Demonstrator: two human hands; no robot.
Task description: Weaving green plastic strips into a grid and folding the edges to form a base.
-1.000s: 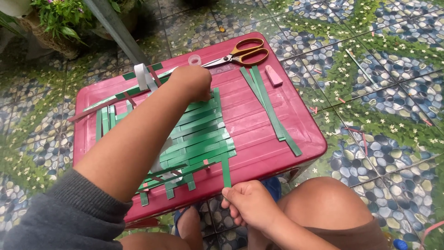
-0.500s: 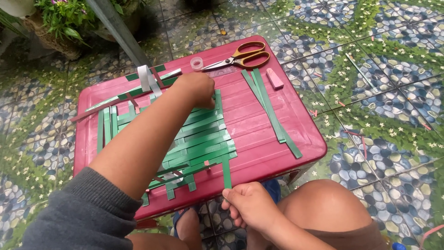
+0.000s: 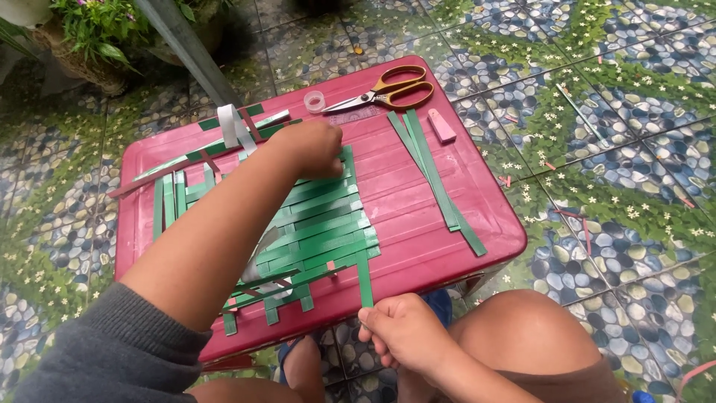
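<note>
A grey knitted sleeve covers the upper left arm, both forearms are bare, and brown shorts show.

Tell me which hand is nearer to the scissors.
Left. The left hand rests on the far edge of the woven green strips, just short of the scissors. The right hand pinches a strip end at the table's near edge.

Red plastic surface (image 3: 418, 224) on pebble-patterned floor (image 3: 619, 209).
On it: woven green strip mat (image 3: 321, 224), loose green strips (image 3: 436, 179), orange-handled scissors (image 3: 384, 91), tape roll (image 3: 315, 101), pink eraser (image 3: 441, 126).
</note>
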